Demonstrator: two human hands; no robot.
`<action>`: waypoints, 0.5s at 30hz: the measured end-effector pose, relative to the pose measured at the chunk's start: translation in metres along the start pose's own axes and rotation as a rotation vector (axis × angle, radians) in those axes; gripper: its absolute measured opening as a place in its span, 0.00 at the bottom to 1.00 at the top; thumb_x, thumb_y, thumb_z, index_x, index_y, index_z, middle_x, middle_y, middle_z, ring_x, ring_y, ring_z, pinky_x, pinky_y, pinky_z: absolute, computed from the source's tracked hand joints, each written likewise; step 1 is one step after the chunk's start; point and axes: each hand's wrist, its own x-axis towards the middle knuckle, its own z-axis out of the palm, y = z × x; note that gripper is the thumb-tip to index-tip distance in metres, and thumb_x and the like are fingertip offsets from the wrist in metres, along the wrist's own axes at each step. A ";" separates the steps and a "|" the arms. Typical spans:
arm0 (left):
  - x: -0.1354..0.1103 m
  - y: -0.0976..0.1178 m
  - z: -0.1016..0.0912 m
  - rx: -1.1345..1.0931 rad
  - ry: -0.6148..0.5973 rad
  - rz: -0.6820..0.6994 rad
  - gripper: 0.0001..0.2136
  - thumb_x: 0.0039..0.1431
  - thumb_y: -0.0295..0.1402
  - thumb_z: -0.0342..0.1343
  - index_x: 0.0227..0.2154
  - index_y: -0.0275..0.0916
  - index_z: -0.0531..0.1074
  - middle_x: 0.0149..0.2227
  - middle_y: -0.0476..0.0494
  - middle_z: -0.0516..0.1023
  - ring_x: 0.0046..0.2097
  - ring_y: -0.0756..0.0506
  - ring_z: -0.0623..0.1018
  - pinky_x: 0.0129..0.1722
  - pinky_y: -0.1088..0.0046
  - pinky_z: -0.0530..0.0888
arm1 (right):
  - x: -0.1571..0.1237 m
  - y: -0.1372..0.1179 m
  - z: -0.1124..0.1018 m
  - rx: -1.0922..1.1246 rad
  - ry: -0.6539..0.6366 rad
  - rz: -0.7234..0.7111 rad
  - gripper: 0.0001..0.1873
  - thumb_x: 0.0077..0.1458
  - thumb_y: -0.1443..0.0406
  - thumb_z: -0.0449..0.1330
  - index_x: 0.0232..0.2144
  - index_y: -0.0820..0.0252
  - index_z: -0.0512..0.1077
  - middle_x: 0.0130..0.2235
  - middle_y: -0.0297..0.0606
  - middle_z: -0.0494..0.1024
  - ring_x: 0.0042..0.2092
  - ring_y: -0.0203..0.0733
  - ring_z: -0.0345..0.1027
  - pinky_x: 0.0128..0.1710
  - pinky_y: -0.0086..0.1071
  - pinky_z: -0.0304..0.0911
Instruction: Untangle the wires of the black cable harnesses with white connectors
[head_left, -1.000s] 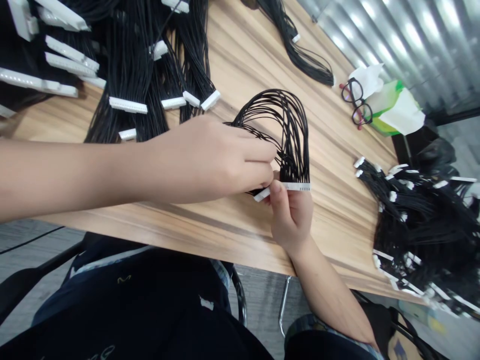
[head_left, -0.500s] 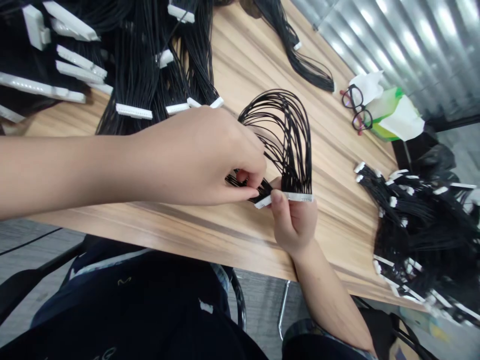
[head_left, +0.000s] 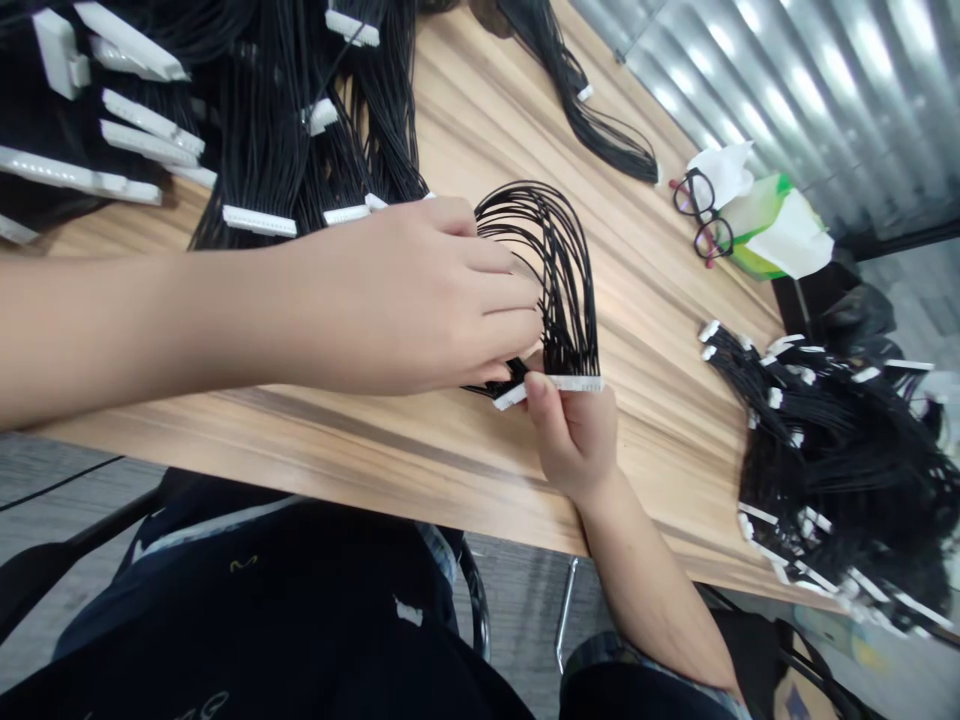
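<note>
A wire harness [head_left: 571, 270] of thin black wires arches up in a loop above the table, with white connectors at its ends. My right hand [head_left: 574, 430] grips the white connector [head_left: 577, 383] between thumb and fingers, and a second white connector [head_left: 510, 397] sticks out at an angle beside the thumb. From the left, my left hand [head_left: 435, 300] reaches across with its back up. Its fingers curl together around the wires on the left side of the loop; the fingertips are mostly hidden.
Bundles of black wires [head_left: 262, 130] with white connectors lie at the upper left. Another wire pile [head_left: 847, 450] covers the table's right end. Glasses [head_left: 705, 215] and a green-and-white tissue pack [head_left: 780, 230] sit near the corrugated wall. One bundle [head_left: 592, 110] lies at the back.
My left hand has turned from a pinch at the wires near the connector to fingers curled over the loop. The right hand still grips the connector; the whole view has shifted slightly.
</note>
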 end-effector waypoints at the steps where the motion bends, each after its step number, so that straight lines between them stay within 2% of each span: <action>1: 0.000 -0.001 0.002 0.064 0.045 0.048 0.16 0.70 0.40 0.55 0.26 0.41 0.75 0.28 0.51 0.75 0.33 0.49 0.74 0.35 0.69 0.64 | -0.001 0.001 0.001 0.033 0.025 0.022 0.21 0.75 0.60 0.52 0.26 0.53 0.66 0.22 0.30 0.69 0.23 0.36 0.63 0.24 0.32 0.55; 4: -0.005 0.003 0.006 0.152 0.147 0.186 0.26 0.75 0.46 0.48 0.22 0.37 0.69 0.23 0.52 0.66 0.29 0.54 0.67 0.34 0.72 0.58 | -0.006 0.004 0.003 0.142 0.075 0.058 0.22 0.75 0.58 0.54 0.25 0.53 0.67 0.20 0.28 0.68 0.22 0.36 0.62 0.22 0.32 0.54; 7: -0.010 0.012 0.006 0.065 0.192 0.222 0.25 0.76 0.46 0.49 0.24 0.37 0.67 0.21 0.56 0.62 0.26 0.58 0.60 0.31 0.76 0.52 | -0.008 0.008 0.004 0.209 0.132 0.082 0.21 0.74 0.58 0.54 0.27 0.52 0.70 0.22 0.30 0.70 0.23 0.37 0.64 0.22 0.33 0.57; 10: -0.010 0.017 0.000 -0.006 0.187 0.059 0.22 0.76 0.44 0.52 0.25 0.38 0.65 0.20 0.57 0.65 0.22 0.57 0.61 0.27 0.74 0.54 | -0.008 0.015 0.002 0.218 0.201 0.133 0.23 0.75 0.55 0.52 0.26 0.52 0.70 0.23 0.32 0.70 0.23 0.39 0.65 0.22 0.34 0.59; 12: -0.009 0.016 -0.003 0.056 0.206 -0.098 0.21 0.76 0.42 0.48 0.25 0.40 0.68 0.19 0.55 0.66 0.21 0.54 0.63 0.27 0.71 0.56 | -0.008 0.019 0.000 0.213 0.220 0.158 0.24 0.75 0.54 0.52 0.26 0.53 0.70 0.23 0.32 0.70 0.23 0.39 0.65 0.21 0.33 0.58; 15: -0.007 0.009 -0.002 0.201 0.229 -0.274 0.16 0.73 0.39 0.46 0.35 0.43 0.77 0.18 0.54 0.66 0.19 0.52 0.62 0.27 0.69 0.57 | -0.009 0.023 0.000 0.188 0.209 0.163 0.24 0.75 0.54 0.53 0.26 0.53 0.71 0.22 0.32 0.71 0.23 0.38 0.65 0.21 0.33 0.57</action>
